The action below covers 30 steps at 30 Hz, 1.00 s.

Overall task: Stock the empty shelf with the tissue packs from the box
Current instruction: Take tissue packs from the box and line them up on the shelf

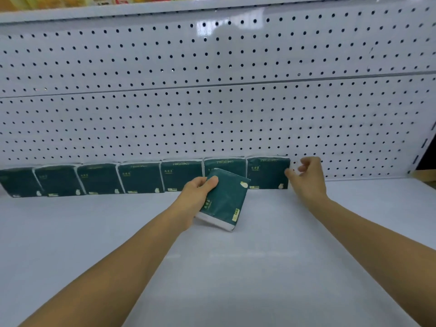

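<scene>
Several dark green tissue packs stand upright in a row [139,178] against the pegboard back of the white shelf [236,267]. My left hand [197,195] grips another dark green tissue pack [225,200], tilted, just above the shelf in front of the row. My right hand [306,178] hovers beside the right edge of the rightmost pack [267,173], its thumb touching or nearly touching that edge, fingers loosely curled and holding nothing. The box is out of view.
The white pegboard back panel [212,102] rises behind the row. An upper shelf edge [165,8] with colourful goods runs along the top. Bare shelf surface lies right of the row and in front of it. A brown edge [424,174] shows at far right.
</scene>
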{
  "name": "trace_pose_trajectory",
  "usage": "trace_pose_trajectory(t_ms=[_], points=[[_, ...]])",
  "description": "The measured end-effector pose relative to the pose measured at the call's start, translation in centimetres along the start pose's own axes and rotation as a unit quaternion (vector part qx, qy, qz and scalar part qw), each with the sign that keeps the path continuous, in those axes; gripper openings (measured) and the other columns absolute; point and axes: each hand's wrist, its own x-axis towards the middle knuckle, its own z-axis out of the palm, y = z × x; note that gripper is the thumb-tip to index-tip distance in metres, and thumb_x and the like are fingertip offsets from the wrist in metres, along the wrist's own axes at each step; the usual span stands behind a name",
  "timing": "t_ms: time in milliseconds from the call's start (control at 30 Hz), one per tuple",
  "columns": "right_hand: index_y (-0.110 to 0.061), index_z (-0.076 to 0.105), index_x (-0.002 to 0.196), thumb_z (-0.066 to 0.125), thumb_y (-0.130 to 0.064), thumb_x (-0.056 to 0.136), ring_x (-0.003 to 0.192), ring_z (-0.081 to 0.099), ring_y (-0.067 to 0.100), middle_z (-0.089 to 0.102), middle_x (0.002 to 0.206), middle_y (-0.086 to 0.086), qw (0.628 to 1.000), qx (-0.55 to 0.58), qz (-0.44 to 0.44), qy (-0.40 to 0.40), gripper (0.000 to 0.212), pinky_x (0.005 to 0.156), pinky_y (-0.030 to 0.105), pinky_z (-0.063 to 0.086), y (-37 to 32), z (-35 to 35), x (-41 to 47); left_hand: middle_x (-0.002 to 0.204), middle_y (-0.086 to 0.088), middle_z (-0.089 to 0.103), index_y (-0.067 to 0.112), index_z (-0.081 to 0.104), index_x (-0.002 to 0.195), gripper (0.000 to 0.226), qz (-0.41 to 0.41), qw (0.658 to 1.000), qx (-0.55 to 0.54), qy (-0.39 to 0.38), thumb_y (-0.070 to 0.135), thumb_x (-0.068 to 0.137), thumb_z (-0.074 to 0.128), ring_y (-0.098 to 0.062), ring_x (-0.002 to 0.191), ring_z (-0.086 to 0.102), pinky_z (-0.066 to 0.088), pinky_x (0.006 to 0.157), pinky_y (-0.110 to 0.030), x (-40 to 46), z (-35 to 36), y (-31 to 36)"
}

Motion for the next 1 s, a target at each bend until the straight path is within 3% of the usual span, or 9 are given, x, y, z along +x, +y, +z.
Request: trace_pose_trajectory(t_ms=[67, 200, 267, 333, 400, 567, 733, 833, 1000], points=[[-0.016, 0.048, 0.119, 0.067, -0.028, 0.089, 0.088, 0.056, 0.011, 0.056, 0.101, 0.0, 0.996, 0.054, -0.072, -0.019, 0.038, 0.072, 0.025, 0.047, -2.2, -0.9, -2.2, 0.104, 0.003, 0.071, 0.022, 0.064, 0.113, 0.027, 0.03, 0.999, 0.014, -0.029, 0.041, 0.094, 0.061, -0.012, 0.089, 0.07, 0.053, 0.07, -0.022, -0.2, 0.3, 0.4], [-0.022, 0.062, 0.115, 0.074, -0.041, 0.08, 0.092, 0.065, 0.006, 0.07, 0.102, -0.006, 0.935, 0.055, -0.058, -0.345, 0.041, 0.077, 0.02, 0.05, -5.6, -2.2, -4.8, 0.094, 0.002, 0.075, 0.02, 0.068, 0.111, 0.022, 0.102, 0.988, 0.045, -0.102, 0.033, 0.093, 0.065, -0.008, 0.08, 0.072, 0.055, 0.066, -0.018, -1.1, 2.8, 1.4], [-0.015, 0.065, 0.107, 0.078, -0.028, 0.08, 0.075, 0.066, 0.01, 0.073, 0.09, -0.005, 0.913, 0.046, -0.045, -0.403, 0.032, 0.066, 0.021, 0.05, -5.3, -2.9, -4.9, 0.091, 0.006, 0.074, 0.022, 0.069, 0.105, 0.02, 0.129, 0.982, 0.087, -0.108, 0.037, 0.095, 0.061, -0.009, 0.079, 0.07, 0.054, 0.067, -0.019, -1.4, 4.3, 1.7], [-0.009, 0.065, 0.103, 0.078, -0.018, 0.08, 0.064, 0.061, 0.013, 0.073, 0.085, -0.001, 0.921, 0.06, -0.028, -0.383, 0.028, 0.059, 0.021, 0.049, -4.1, -4.5, -4.3, 0.085, 0.013, 0.07, 0.027, 0.068, 0.098, 0.025, 0.174, 0.968, 0.16, -0.082, 0.046, 0.097, 0.052, -0.01, 0.079, 0.066, 0.055, 0.069, -0.027, -1.0, 5.4, 1.5], [-0.011, 0.065, 0.106, 0.077, -0.014, 0.081, 0.074, 0.069, 0.014, 0.075, 0.094, 0.0, 0.936, 0.074, -0.004, -0.345, 0.028, 0.062, 0.022, 0.052, -2.3, -6.7, -3.5, 0.099, 0.018, 0.068, 0.033, 0.063, 0.107, 0.024, 0.229, 0.936, 0.268, -0.019, 0.049, 0.097, 0.048, -0.008, 0.092, 0.064, 0.055, 0.079, -0.034, 0.0, 5.9, 1.1], [-0.019, 0.069, 0.102, 0.077, -0.009, 0.08, 0.091, 0.07, 0.015, 0.075, 0.097, -0.002, 0.976, 0.07, 0.031, -0.203, 0.026, 0.071, 0.023, 0.056, 2.8, -11.1, -0.4, 0.153, 0.007, 0.037, 0.025, 0.032, 0.149, 0.065, 0.388, 0.779, 0.489, 0.068, 0.044, 0.093, 0.06, -0.013, 0.141, 0.032, 0.014, 0.12, -0.037, 3.9, 7.0, 0.3], [-0.019, 0.069, 0.101, 0.077, -0.013, 0.08, 0.092, 0.069, 0.021, 0.073, 0.098, 0.001, 0.992, 0.055, 0.036, -0.109, 0.023, 0.077, 0.03, 0.056, 5.3, -11.1, 2.9, 0.165, 0.004, 0.002, 0.022, -0.003, 0.157, 0.087, 0.389, 0.636, 0.665, 0.048, 0.056, 0.095, 0.048, -0.013, 0.151, -0.001, -0.009, 0.121, -0.048, 7.3, 8.7, -0.3], [-0.015, 0.068, 0.105, 0.076, -0.011, 0.081, 0.092, 0.069, 0.021, 0.072, 0.098, 0.001, 0.994, 0.046, 0.032, -0.093, 0.026, 0.077, 0.031, 0.056, 5.3, -9.9, 4.3, 0.165, 0.003, 0.006, 0.021, -0.003, 0.157, 0.091, 0.414, 0.596, 0.686, 0.052, 0.054, 0.093, 0.053, -0.015, 0.151, 0.005, -0.006, 0.121, -0.051, 8.7, 9.1, -0.9], [-0.014, 0.053, 0.111, 0.077, -0.015, 0.081, 0.083, 0.061, 0.011, 0.063, 0.1, -0.001, 0.998, 0.011, 0.019, -0.054, 0.038, 0.061, 0.018, 0.048, 4.7, -8.3, 5.6, 0.147, -0.001, 0.047, 0.015, 0.036, 0.148, 0.097, 0.498, 0.569, 0.648, 0.094, 0.039, 0.068, 0.085, -0.019, 0.134, 0.046, 0.03, 0.116, -0.051, 10.5, 9.1, -2.4]])
